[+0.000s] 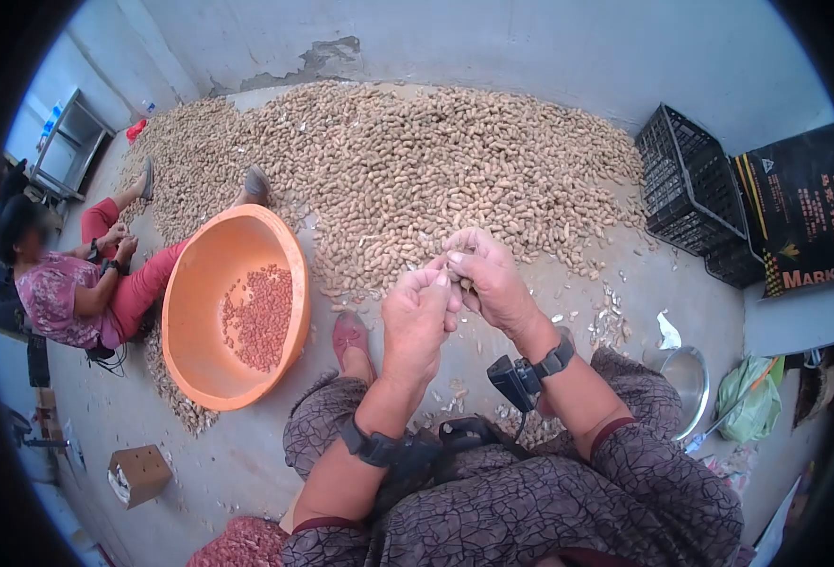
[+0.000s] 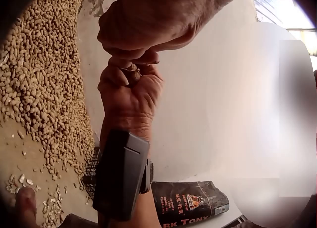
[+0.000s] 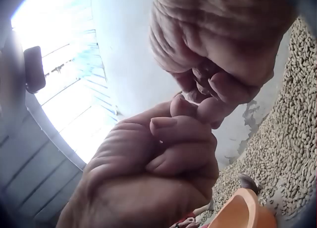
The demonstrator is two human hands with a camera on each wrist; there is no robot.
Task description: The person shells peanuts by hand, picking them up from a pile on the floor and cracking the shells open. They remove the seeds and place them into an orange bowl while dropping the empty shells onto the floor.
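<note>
Landmark: The orange basin (image 1: 188, 326) is shown whole in the head view; only part of its rim is caught in the right wrist view, and it is not included in the left wrist view.
Left hand (image 1: 415, 319): Held up to the right of the basin; its fingers are curled, with their tips brought against those of the right hand. Whether anything is pinched by them cannot be told.
Right hand (image 1: 491, 283): Raised beside the left hand, farther from the basin; its fingers are closed round brown pods (image 3: 202, 80).
Pods in hand: Seen clearly in the right wrist view, partly in the left wrist view; in the head view they are largely hidden by the fingers.
Red kernels (image 1: 261, 321): Gathered inside the basin, made visible by the head view alone.
Peanut heap (image 1: 436, 161): Spread on the floor beyond the basin and to its right; recorded in all three views.
Black crate (image 1: 681, 180): Placed well to the right of the basin, beside a printed black bag (image 1: 804, 208). The bag's lettering is also shown by the left wrist view.
Seated person (image 1: 72, 293): Shown left of the basin, hands brought together.
Cardboard box (image 1: 143, 475): Set on the near side of the basin, to its left.
</note>
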